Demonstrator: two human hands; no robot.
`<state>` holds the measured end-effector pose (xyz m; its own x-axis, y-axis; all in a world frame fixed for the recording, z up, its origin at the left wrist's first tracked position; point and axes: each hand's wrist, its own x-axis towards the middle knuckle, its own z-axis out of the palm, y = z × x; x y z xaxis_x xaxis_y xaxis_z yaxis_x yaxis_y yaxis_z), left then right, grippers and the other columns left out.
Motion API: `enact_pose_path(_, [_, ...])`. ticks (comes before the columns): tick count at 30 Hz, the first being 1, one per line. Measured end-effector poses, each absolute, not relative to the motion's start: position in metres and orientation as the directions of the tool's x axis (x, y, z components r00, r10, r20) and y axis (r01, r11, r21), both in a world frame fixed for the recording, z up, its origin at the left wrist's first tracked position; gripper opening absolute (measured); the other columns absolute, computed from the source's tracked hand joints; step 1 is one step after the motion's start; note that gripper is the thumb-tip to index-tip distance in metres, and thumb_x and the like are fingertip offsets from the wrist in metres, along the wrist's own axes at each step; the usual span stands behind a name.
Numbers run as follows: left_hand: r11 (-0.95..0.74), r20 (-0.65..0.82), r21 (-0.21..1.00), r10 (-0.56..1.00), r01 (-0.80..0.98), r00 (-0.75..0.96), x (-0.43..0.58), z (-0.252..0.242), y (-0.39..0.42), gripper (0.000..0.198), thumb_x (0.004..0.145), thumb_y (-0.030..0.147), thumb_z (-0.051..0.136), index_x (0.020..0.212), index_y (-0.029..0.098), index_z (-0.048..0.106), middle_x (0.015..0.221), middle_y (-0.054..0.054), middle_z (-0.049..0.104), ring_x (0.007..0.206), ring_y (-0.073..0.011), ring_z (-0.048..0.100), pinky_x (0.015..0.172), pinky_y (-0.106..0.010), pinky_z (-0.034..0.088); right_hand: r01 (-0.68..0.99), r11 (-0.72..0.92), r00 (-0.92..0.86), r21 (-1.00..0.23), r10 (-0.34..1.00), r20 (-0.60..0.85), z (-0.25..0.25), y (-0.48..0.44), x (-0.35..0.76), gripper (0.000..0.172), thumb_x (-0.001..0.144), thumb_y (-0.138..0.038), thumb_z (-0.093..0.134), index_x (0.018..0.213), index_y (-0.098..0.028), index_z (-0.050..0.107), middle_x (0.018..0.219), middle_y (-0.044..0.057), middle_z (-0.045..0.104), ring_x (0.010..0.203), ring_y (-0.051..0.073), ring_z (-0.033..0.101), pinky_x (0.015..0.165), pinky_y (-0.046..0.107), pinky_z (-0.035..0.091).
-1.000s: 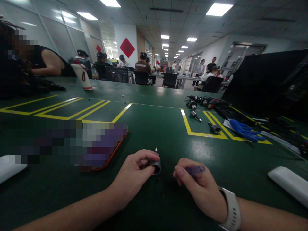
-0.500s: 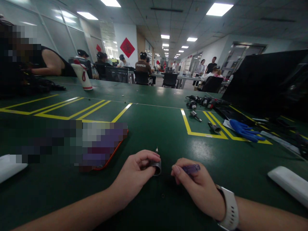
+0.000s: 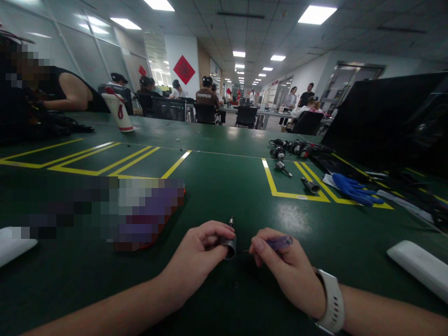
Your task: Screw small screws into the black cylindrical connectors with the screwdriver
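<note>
My left hand (image 3: 199,261) is closed around a grey metal part, a hollow tube (image 3: 231,248) whose round opening faces towards me and to the right. A thin metal tip (image 3: 231,221) shows just beyond the fingers; whether it belongs to that tube I cannot tell. In my right hand (image 3: 280,266) is a small screwdriver (image 3: 280,242) with a see-through purple handle, pinched between thumb and fingers. Its thin shaft points left at the tube's opening, and a small gap seems to lie between them. On the table below sits a tiny dark ring-like piece (image 3: 235,284).
A phone-like object with a red edge (image 3: 145,245) lies left. Metal parts (image 3: 311,185) rest inside yellow tape at right, near a blue glove (image 3: 353,189). White objects (image 3: 420,266) flank both sides. A cup (image 3: 119,112) stands far left; people sit beyond.
The view has shifted slightly. Both hands keep their holds, and the tube has moved a little to the right. The screwdriver's thin shaft now shows between the hands.
</note>
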<state>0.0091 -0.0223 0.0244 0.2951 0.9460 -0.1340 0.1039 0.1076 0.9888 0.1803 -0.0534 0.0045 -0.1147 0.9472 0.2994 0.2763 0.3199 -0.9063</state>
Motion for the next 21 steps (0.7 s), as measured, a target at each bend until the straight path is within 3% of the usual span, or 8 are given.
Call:
enact_pose_path(14, [0.165,-0.173,0.985,0.961,0.056,0.216,0.0082,0.0285,-0.0204,0.018,0.062,0.011,0.062,0.076,0.019,0.071,0.092,-0.004,0.072,0.084,-0.0192,0.065,0.077,-0.030,0.050,0.362,0.336,-0.140,-0.869,0.942,0.306,0.0076,-0.0545,0.1811,0.030,0.086,-0.032,0.045,0.064,-0.017,0.057,0.053,-0.002,0.049,0.050,0.011,0.048,0.049,0.024,0.040])
enact_pose_path(21, [0.181,-0.174,0.983,0.967,-0.019,0.188,0.0042,0.0289,-0.0163,0.025,0.065,0.011,0.065,0.087,0.019,0.072,0.099,-0.005,0.072,0.092,-0.0202,0.064,0.084,-0.032,0.048,0.465,0.444,-0.221,-0.766,0.896,0.385,0.0132,-0.0568,0.1796,0.028,0.087,-0.026,0.045,0.062,-0.017,0.055,0.056,0.001,0.053,0.054,0.013,0.050,0.051,0.027,0.039])
